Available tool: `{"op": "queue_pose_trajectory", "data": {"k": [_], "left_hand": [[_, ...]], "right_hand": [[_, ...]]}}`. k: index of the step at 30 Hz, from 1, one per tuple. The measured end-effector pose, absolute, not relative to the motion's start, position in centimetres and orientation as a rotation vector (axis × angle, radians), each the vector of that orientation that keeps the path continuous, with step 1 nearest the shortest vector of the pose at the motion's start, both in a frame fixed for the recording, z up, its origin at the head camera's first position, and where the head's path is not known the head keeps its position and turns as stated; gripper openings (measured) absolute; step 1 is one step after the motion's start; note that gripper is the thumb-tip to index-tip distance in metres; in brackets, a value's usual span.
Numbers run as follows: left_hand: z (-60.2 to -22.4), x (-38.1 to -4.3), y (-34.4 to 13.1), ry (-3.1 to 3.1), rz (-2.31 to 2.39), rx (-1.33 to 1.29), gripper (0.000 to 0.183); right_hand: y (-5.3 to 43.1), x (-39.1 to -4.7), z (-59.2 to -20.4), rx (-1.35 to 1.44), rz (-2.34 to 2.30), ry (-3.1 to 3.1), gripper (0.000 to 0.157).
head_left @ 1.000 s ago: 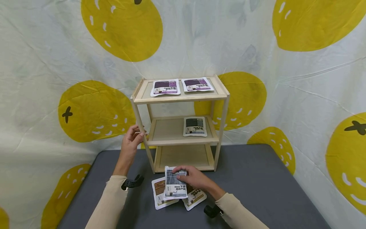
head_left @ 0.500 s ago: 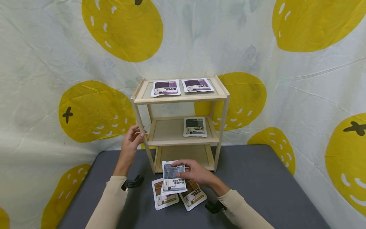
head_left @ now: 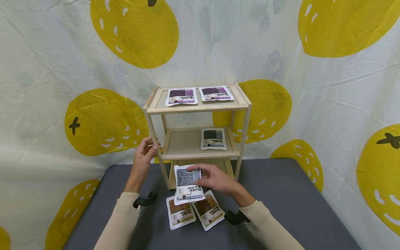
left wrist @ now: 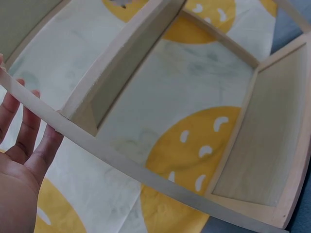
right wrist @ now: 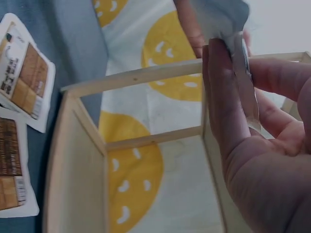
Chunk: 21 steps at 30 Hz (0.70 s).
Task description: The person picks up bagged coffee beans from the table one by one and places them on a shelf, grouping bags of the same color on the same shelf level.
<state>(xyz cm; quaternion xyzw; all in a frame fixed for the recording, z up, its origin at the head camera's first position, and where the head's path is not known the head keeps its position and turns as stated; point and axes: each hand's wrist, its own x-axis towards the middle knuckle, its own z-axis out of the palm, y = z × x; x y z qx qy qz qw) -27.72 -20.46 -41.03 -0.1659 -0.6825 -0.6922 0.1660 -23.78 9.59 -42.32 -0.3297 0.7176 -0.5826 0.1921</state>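
Observation:
My right hand [head_left: 218,178] pinches a flat blue-grey and white foil pouch [head_left: 189,189] between thumb and fingers, held up before the bottom shelf. A second white edge shows along its left side. In the right wrist view the silvery pouch [right wrist: 245,82] is seen edge-on between the fingers. My left hand [head_left: 144,156] holds the left front post of a wooden shelf rack [head_left: 200,154]; in the left wrist view its fingers [left wrist: 46,150] reach behind that post [left wrist: 116,165]. Below the held pouch, two brown-and-white pouches, one left [head_left: 181,217] and one right [head_left: 210,215], lie on the table.
Two purple-and-white pouches, left [head_left: 181,96] and right [head_left: 216,93], lie on the top shelf. A dark pouch [head_left: 214,139] lies at the right of the middle shelf. Behind the rack hangs a cloth [head_left: 328,104] with yellow fruit print. The tabletop [head_left: 275,201] is dark grey.
My right hand has lifted the blue-grey pouch off the brown ones and moved it away from me, toward the bottom shelf, uncovering more of both. The left hand stays on the post.

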Motion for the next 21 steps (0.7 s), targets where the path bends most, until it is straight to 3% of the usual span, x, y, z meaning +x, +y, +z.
{"op": "queue_pose_trajectory", "data": {"k": [14, 21], "left_hand": [[-41.0, -27.8, -20.4, -1.937, -1.985, -0.468, 0.037], [-41.1, -27.9, -20.5, -1.933, -1.994, -0.457, 0.037]], "right_hand": [[10.1, -24.6, -39.5, -0.844, -1.768, 1.918, 0.058], [10.3, -25.4, -38.8, -0.821, -1.841, 1.935, 0.056]]}}
